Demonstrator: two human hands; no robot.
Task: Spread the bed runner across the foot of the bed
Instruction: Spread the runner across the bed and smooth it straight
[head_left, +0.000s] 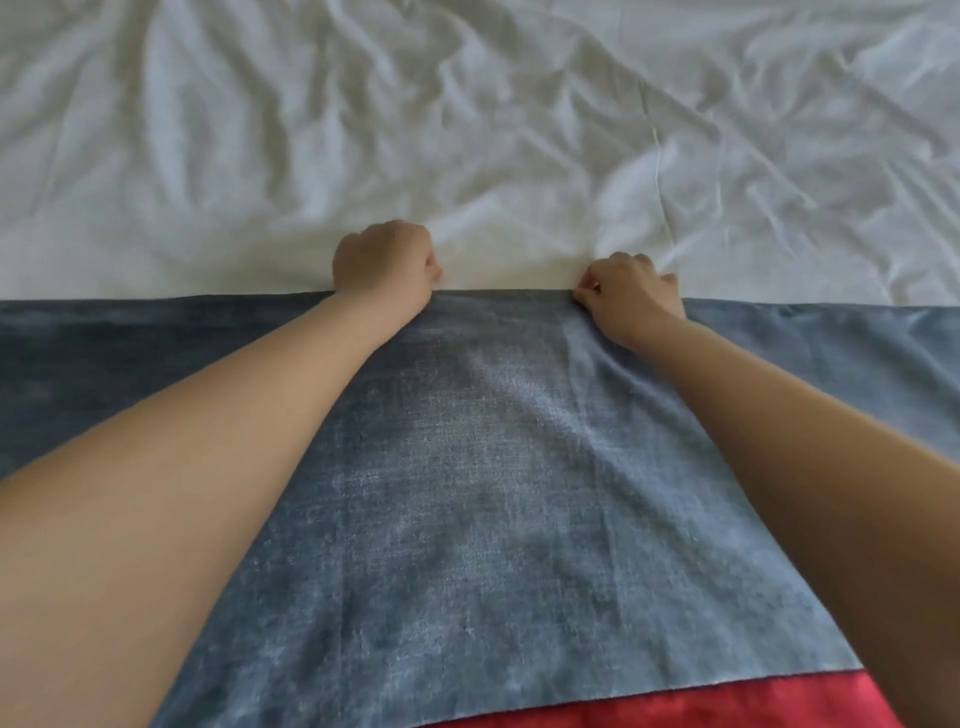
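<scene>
Bed runner's far edge held, foot of bed.
My left grip (382, 260) and right grip (628, 291) are closed on the far edge of the bed runner (467, 467), which lies flat over the sheet (467, 130). I should pull evenly, keeping that edge straight.

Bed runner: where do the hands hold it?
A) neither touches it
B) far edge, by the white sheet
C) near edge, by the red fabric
B: the left hand and right hand both grip the far edge of the bed runner, where it meets the white sheet.
</scene>
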